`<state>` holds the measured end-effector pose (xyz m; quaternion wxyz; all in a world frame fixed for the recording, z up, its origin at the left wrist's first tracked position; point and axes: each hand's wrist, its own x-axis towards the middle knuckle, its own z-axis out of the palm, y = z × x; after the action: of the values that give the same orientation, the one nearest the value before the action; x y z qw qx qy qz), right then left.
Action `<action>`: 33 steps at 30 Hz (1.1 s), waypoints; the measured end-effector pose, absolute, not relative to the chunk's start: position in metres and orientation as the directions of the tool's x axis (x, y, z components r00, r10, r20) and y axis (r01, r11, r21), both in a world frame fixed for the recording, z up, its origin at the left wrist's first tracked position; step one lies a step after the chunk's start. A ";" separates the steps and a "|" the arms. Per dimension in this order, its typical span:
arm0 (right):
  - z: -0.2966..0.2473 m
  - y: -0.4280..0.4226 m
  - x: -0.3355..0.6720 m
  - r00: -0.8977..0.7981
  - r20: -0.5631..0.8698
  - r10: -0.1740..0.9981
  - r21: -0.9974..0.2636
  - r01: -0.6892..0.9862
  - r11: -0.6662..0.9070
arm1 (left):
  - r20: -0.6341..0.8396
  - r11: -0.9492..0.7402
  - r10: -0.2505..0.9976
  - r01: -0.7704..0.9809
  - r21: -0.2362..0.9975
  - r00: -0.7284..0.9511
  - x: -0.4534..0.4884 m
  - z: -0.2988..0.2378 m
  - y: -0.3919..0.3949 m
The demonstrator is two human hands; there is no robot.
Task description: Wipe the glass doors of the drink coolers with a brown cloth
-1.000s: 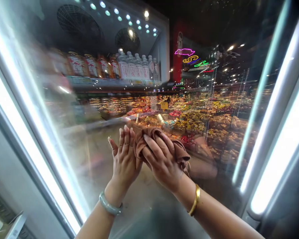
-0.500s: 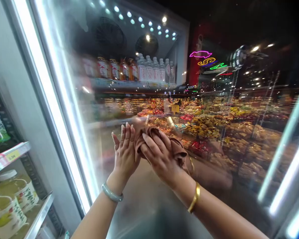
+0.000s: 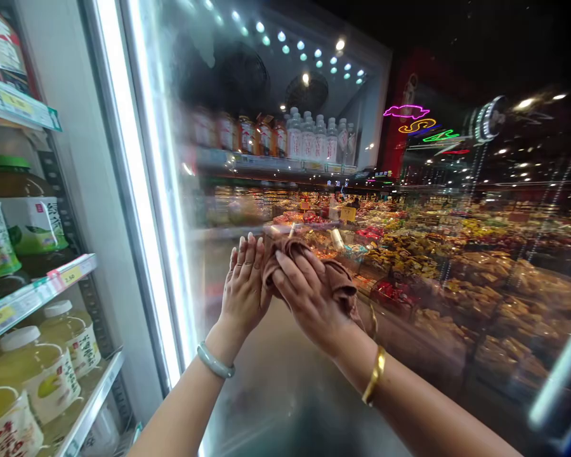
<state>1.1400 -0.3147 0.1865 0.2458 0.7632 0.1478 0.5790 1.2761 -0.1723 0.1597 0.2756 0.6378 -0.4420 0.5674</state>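
My left hand (image 3: 245, 285) lies flat on the glass door (image 3: 276, 374) with its fingers stretched upward, holding nothing. Just to its right, my right hand (image 3: 309, 295) presses a bunched brown cloth (image 3: 340, 279) against the same pane, fingers bent over the fabric. The edge of the cloth meets the side of my left hand. A pale green bangle (image 3: 215, 362) circles my left wrist, and a gold bangle (image 3: 375, 376) my right.
Bright light strips (image 3: 137, 190) run along the door's left side. Left of them, shelves (image 3: 38, 292) hold bottled drinks (image 3: 47, 374) with price tags. Reflected in the glass are drink bottles (image 3: 309, 136), neon signs (image 3: 416, 125) and heaps of packaged goods (image 3: 409, 254).
The view has turned left, showing more of the bottle shelves. Both hands and the cloth now sit closer to the left light strips. My left thumb has drawn in beside the fingers.
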 end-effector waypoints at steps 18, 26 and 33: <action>0.230 -0.306 1.165 0.280 0.775 0.567 0.569 0.081 -0.818 | 0.970 -0.533 -0.212 -0.846 -0.015 0.117 1.310 0.140 -0.144; 0.276 -0.266 1.238 0.309 0.771 0.557 0.546 0.130 -0.828 | 0.986 -0.548 -0.127 -0.836 0.021 0.107 1.317 0.150 -0.140; 0.315 -0.277 1.239 0.228 0.780 0.583 0.589 0.051 -0.807 | 0.974 -0.566 -0.126 -0.820 0.085 0.189 1.332 0.139 -0.124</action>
<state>1.2385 -0.2766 0.3147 0.2277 0.7496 0.2116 0.5843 1.3316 -0.1239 0.1390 0.3208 0.7010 -0.3374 0.5402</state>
